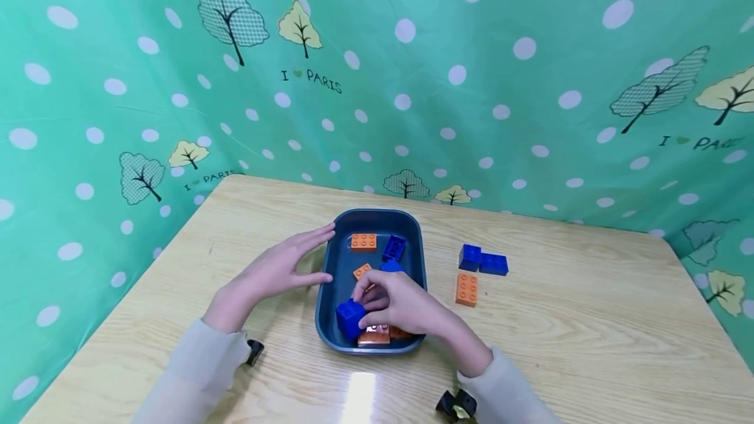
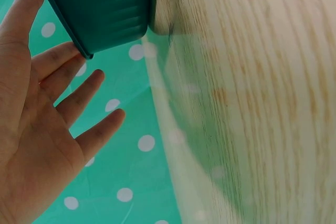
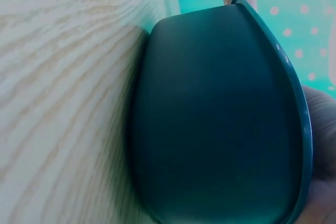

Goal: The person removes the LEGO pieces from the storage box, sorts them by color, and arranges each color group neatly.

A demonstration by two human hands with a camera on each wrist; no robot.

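Observation:
A dark blue-green tray [image 1: 324, 329] sits on the table with several toy building bricks inside. Over its near left part, my right hand [image 1: 403, 303] pinches a blue brick [image 1: 349, 319] between thumb and fingers. My left hand [image 1: 279, 270] is at the tray's left side, fingers straight and spread; in the left wrist view, fingertips meet the rim [image 2: 65, 24]. Inside the tray lie an orange brick [image 1: 363, 242], a dark blue brick [image 1: 394, 248] and more orange bricks, partly covered by my right hand. The tray's outer wall [image 3: 220, 119] hides most of that hand in the right wrist view.
Right of the tray, two blue bricks touch, one taller [image 1: 470, 257] and one flatter [image 1: 493, 264]. An orange brick [image 1: 466, 289] lies just nearer. Behind the wooden table [image 1: 589, 326] hangs a green dotted cloth [image 1: 365, 84].

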